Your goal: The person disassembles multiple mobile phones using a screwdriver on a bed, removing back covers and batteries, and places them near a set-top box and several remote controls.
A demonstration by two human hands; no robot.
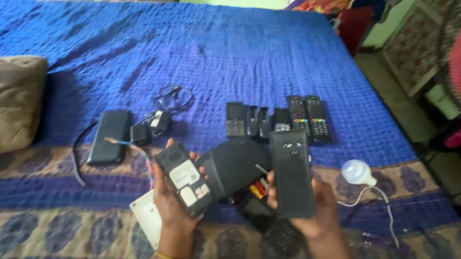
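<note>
My left hand [169, 200] holds a small black phone with its back open [183, 179], a white label showing inside. My right hand [313, 207] grips a flat black back cover [292, 173], held upright just right of the phone. Between and behind my hands lies a dark rounded device [233, 164]. Small red and yellow batteries [258, 189] lie below it. Another dark keypad handset [281, 234] rests on the bed under my right wrist.
A blue quilted bedspread [182, 57] covers the bed. On it lie a row of remotes and phones [278, 119], a black power bank [109, 137], chargers with cables [159, 118], a white bulb on a wire [357, 172], a white switch plate [147, 219] and a brown pillow [4, 99].
</note>
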